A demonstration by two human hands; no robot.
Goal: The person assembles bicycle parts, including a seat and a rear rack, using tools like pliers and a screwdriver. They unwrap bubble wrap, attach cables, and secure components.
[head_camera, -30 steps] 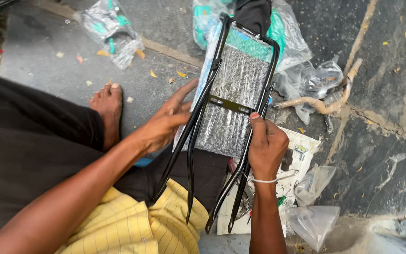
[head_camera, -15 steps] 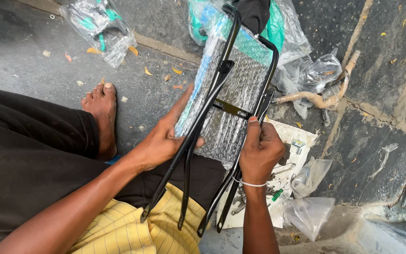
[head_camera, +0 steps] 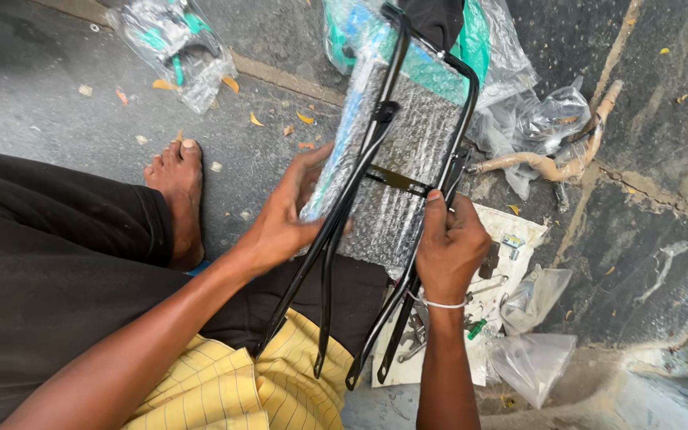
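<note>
Both hands, left hand (head_camera: 284,227) and right hand (head_camera: 449,247), grip a black rack (head_camera: 392,171) above grey stone paving (head_camera: 646,231).

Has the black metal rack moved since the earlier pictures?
Cannot tell: the black metal rack looks shifted beside the bare foot, but the head camera moved too.

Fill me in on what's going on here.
A seated person holds a black metal rack, partly wrapped in bubble wrap, up over their lap. The left hand grips its left rail and wrapping; the right hand clasps the right rail. Below the right hand, small tools lie on a white sheet on the stone floor, with plastic bags around.
</note>
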